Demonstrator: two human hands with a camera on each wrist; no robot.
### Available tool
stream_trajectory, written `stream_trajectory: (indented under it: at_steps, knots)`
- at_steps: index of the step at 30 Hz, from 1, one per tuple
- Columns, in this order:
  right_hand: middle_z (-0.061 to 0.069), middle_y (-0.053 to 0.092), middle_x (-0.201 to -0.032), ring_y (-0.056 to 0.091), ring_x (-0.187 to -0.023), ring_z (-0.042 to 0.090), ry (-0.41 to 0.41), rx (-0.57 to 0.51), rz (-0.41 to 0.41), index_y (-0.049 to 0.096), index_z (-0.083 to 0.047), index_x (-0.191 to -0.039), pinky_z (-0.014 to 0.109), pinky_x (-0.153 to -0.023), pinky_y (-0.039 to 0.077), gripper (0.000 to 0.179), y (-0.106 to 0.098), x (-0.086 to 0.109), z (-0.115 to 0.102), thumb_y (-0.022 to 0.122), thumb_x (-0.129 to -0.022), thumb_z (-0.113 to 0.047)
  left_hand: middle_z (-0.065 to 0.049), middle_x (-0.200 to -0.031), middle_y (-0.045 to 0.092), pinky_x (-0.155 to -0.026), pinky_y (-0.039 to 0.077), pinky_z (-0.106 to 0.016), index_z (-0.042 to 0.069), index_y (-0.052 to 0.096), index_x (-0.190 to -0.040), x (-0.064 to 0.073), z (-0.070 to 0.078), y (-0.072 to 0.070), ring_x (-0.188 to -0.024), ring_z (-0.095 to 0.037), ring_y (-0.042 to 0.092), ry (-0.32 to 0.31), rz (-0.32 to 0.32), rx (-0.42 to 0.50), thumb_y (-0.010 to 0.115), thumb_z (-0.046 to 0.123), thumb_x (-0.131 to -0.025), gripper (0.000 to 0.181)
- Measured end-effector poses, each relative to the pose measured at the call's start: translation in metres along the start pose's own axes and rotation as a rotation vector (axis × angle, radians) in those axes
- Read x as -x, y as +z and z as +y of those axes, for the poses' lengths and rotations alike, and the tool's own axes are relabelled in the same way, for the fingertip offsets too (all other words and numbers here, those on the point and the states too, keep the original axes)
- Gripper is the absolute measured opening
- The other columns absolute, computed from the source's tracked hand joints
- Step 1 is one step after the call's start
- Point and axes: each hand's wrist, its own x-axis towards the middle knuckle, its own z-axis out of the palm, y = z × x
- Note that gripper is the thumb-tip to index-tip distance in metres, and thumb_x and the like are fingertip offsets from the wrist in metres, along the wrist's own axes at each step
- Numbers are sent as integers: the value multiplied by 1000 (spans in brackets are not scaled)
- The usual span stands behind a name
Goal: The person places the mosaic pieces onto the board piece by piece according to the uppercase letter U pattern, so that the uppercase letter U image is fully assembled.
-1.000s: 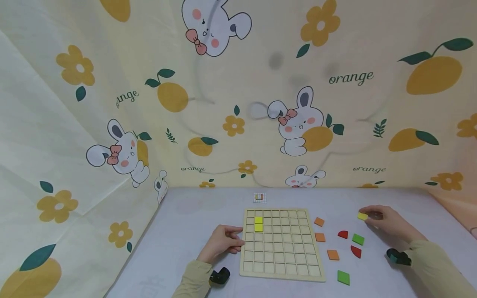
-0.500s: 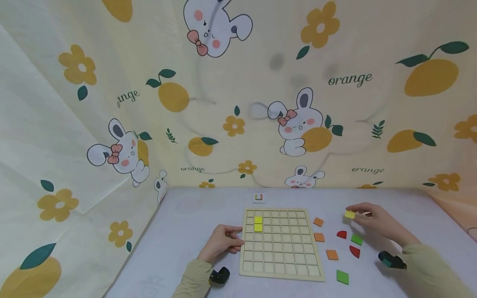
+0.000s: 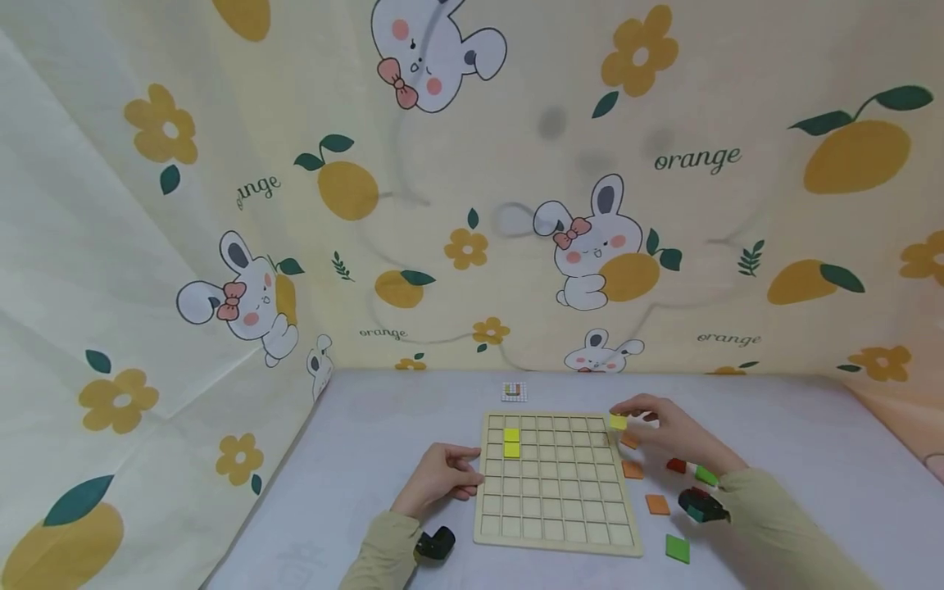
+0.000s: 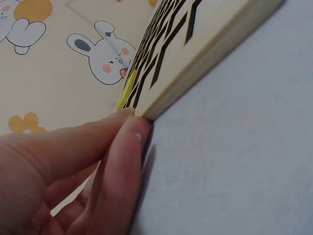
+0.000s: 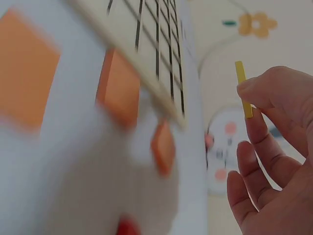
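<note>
In the head view my right hand (image 3: 664, 426) pinches a yellow square tile (image 3: 617, 423) between thumb and fingers, raised over the upper right corner of a wooden grid board (image 3: 568, 545). The right wrist view shows that tile (image 5: 243, 90) edge-on, with the other fingers loosely curled below it. My left hand (image 3: 441, 477) grips the board's left edge. In the left wrist view its thumb (image 4: 117, 117) and a finger meet at the board's rim (image 4: 195, 73). Two yellow tiles (image 3: 512, 442) lie one below the other in the board's upper left cells.
Right of the board lie orange squares (image 3: 658, 505), red quarter-round pieces (image 3: 676, 465) and green diamonds (image 3: 678, 549), some partly hidden by my right arm. A small pattern card (image 3: 514, 392) lies behind the board. A printed cloth (image 3: 442, 246) rises along the table's back and left.
My right hand has carried the yellow tile leftward from the far right of the table to the board's upper right corner. The left hand has stayed at the board's edge.
</note>
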Motion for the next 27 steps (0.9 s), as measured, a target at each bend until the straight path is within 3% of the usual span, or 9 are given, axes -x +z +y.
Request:
stream_trajectory:
  at_steps: [6,15,27]
  knots:
    - [-2,63,-110,52,-104,28,-88,-53,-59,67,-8,-116,46,-89,46,27,29,-21,-17,68,-89,-11,-11,-79,64,-53,58,-30,-2,63,-121,0,0,-1,-59,-16,66,-4,0,-1,77,-3,-76,47]
    - [1,61,-107,52,-96,29,-208,-148,-170,65,-6,-118,37,-81,47,29,76,-37,-41,68,-89,-10,-10,-79,65,-54,58,-30,-3,63,-121,2,6,0,-60,-17,67,-20,1,-2,76,-4,-77,46]
    - [1,61,-108,52,-95,24,-239,-205,-251,67,-10,-113,31,-80,48,26,126,-47,-61,70,-87,-9,-9,-78,66,-54,58,-29,-2,63,-121,1,4,0,-60,-17,67,-24,1,-22,76,-3,-78,45]
